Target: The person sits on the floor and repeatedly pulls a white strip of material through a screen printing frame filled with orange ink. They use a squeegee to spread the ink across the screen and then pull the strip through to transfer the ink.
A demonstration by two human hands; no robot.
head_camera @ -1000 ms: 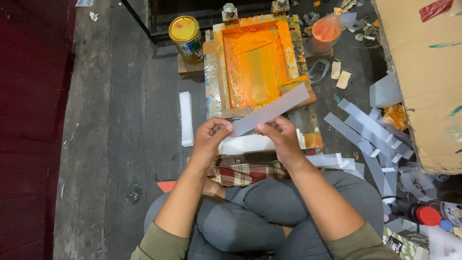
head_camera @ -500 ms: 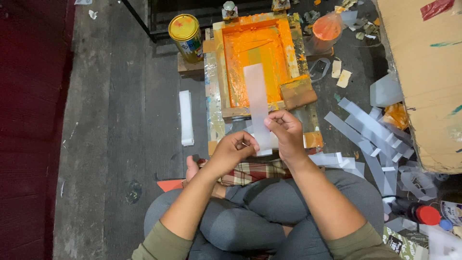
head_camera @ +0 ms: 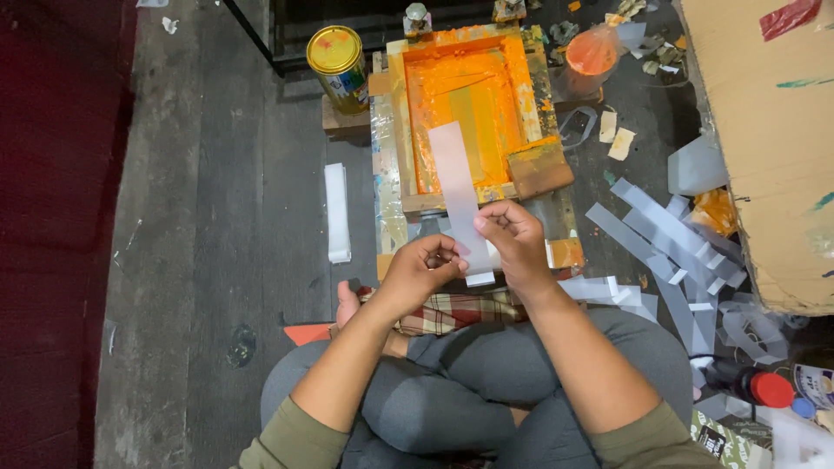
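The left hand and right hand are both pinching the near end of a pale strip, fingers closed on it. They are holding it lengthwise just above the orange printing frame, probably to line it up. A paint can is standing left of that frame on the floor.

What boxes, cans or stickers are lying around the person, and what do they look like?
Tin can: upper left of the orange frame, round, yellow lid, coloured label.
Cardboard box: right edge, big, brown, with a red tape patch.
Printed packet: bottom right, flat, dark and green.
Red-capped bottle: lower right, lying among grey strips.
Pale strip: blank, long, held by both hands.
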